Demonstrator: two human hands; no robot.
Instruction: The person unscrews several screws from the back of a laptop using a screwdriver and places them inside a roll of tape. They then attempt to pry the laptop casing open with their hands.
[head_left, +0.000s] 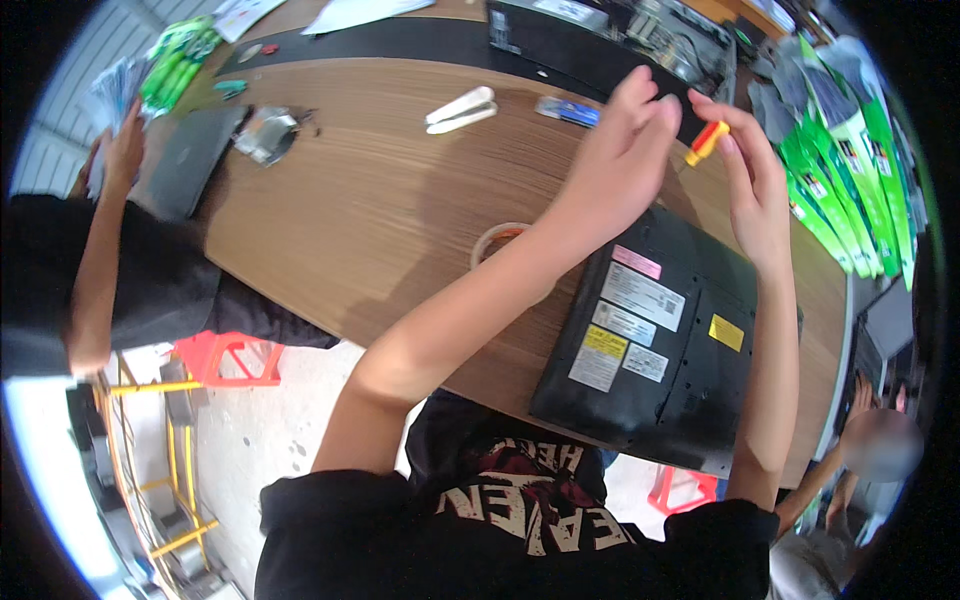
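A black laptop (625,400) lies underside up on the table in front of me, with several white, yellow and pink labels on it. Above its far edge, the thumb and fingers of my right hand (755,175) pinch a small red-and-yellow piece (707,144), shaped like a short tool handle. Close by on the left, my left hand (625,160) is raised with its fingers pressed together. Whatever may be between those fingers is hidden. A round, pale-rimmed item (487,245) with orange inside is partly covered by my left forearm.
On the wooden table (350,170) lie a white two-armed item (460,110) and a blue packet (567,110). An opened computer case (600,50) stands at the back. Green packages (845,180) fill the right. Another person (110,260) sits at the left beside a closed laptop (190,160).
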